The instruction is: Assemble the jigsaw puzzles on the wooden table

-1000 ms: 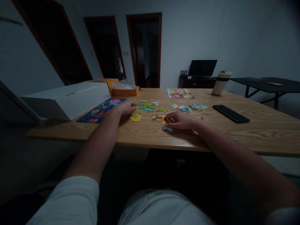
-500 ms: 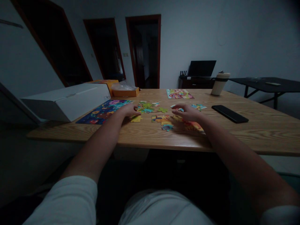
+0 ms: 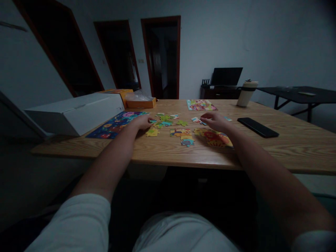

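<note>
My left hand (image 3: pixel 142 122) rests flat on the wooden table (image 3: pixel 275 147), its fingertips touching loose green and blue jigsaw pieces (image 3: pixel 165 120). A yellow piece (image 3: pixel 152 132) lies just below it. My right hand (image 3: pixel 215 121) reaches over a pile of loose pieces at the right, fingers spread above them; whether it grips one is unclear. A partly joined puzzle section (image 3: pixel 183 134) and a larger joined orange section (image 3: pixel 216 138) lie in front of my right wrist.
A dark blue finished puzzle (image 3: pixel 115 123) lies at the left beside a white box (image 3: pixel 76 112). Another colourful puzzle board (image 3: pixel 201 104), an orange box (image 3: pixel 140 103), a tumbler (image 3: pixel 246 92) and a black phone (image 3: pixel 257 127) are farther back and right.
My right hand moved from the joined section near the table's front to the loose pile farther back, uncovering the orange section. My left hand barely shifted.
</note>
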Demonstrator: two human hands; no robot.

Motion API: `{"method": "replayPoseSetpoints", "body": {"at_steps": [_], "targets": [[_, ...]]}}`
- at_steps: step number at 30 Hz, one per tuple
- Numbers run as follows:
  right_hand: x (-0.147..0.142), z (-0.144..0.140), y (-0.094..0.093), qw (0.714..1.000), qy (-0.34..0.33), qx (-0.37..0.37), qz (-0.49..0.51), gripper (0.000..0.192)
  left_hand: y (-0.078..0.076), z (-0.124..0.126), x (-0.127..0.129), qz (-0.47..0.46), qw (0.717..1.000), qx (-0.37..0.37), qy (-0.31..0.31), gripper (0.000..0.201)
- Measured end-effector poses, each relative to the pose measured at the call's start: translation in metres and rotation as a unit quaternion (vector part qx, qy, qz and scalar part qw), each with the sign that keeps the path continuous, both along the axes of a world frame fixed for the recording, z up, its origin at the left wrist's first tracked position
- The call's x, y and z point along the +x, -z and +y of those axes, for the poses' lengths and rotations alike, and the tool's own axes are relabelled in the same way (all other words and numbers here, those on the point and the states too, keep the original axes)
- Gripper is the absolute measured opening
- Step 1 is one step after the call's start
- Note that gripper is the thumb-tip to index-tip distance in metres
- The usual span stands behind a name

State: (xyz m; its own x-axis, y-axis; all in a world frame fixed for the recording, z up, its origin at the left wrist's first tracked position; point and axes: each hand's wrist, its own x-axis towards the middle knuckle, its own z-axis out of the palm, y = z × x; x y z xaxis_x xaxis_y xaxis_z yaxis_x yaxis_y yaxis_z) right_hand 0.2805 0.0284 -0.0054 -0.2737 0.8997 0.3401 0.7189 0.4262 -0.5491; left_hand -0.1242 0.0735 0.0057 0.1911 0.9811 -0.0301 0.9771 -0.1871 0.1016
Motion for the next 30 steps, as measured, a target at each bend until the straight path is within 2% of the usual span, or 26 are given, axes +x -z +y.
{"method": "replayPoseSetpoints", "body": {"at_steps": [8,15,23,27,30], "targets": [[-0.005,-0.011,-0.006,0.999,0.013,-0.022,-0.035,0.038,-0.01,-0.008,0.001,0.034,0.999,-0.022,0.031,0.055],[-0.005,-0.01,-0.004,0.999,0.004,-0.015,-0.044,0.038,-0.008,-0.009,0.0,-0.032,0.999,-0.02,-0.011,0.062],[-0.002,-0.004,0.002,0.999,-0.018,0.001,-0.042,0.033,-0.012,-0.008,-0.003,-0.037,0.997,-0.059,-0.026,0.066],[0.0,-0.002,0.002,1.0,-0.022,-0.002,-0.018,0.031,-0.012,-0.008,-0.006,-0.025,0.999,-0.038,0.013,0.064],[0.005,0.002,0.0,0.999,-0.011,0.01,0.044,0.03,-0.01,-0.007,-0.007,-0.042,0.997,-0.043,0.041,0.06]]}}
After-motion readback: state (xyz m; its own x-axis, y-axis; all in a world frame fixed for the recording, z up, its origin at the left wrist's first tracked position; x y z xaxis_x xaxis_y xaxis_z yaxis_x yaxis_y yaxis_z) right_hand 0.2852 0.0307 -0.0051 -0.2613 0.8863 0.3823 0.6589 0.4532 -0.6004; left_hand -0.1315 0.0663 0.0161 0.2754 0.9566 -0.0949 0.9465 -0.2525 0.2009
